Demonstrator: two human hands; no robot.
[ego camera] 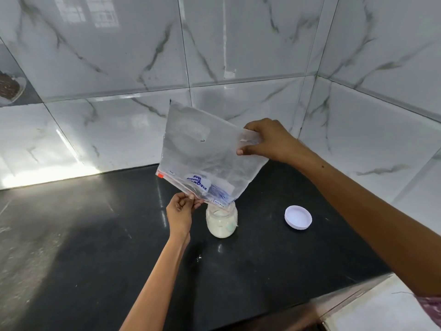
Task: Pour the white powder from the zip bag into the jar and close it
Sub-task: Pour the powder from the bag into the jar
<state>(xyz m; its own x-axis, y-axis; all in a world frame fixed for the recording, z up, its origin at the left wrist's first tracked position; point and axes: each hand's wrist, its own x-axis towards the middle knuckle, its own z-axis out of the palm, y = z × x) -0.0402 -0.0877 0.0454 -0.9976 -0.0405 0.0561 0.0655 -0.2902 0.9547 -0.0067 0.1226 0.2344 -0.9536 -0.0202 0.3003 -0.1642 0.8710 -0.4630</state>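
A clear zip bag (202, 154) with blue print hangs upside down and tilted, its lower right corner over the mouth of a small glass jar (222, 223). The jar stands upright on the black counter (95, 235) and holds white powder nearly to its neck. My left hand (180, 212) pinches the bag's zip edge just left of the jar. My right hand (267, 142) grips the bag's raised bottom edge, up and to the right. The bag looks almost empty, with only a white film inside. The jar's white lid (298, 217) lies flat on the counter to the right.
Marbled white wall tiles (119, 68) close the counter at the back and on the right, forming a corner behind the jar. A few white specks (199, 258) lie on the counter in front of the jar. A pale surface (381, 311) borders the counter at the lower right.
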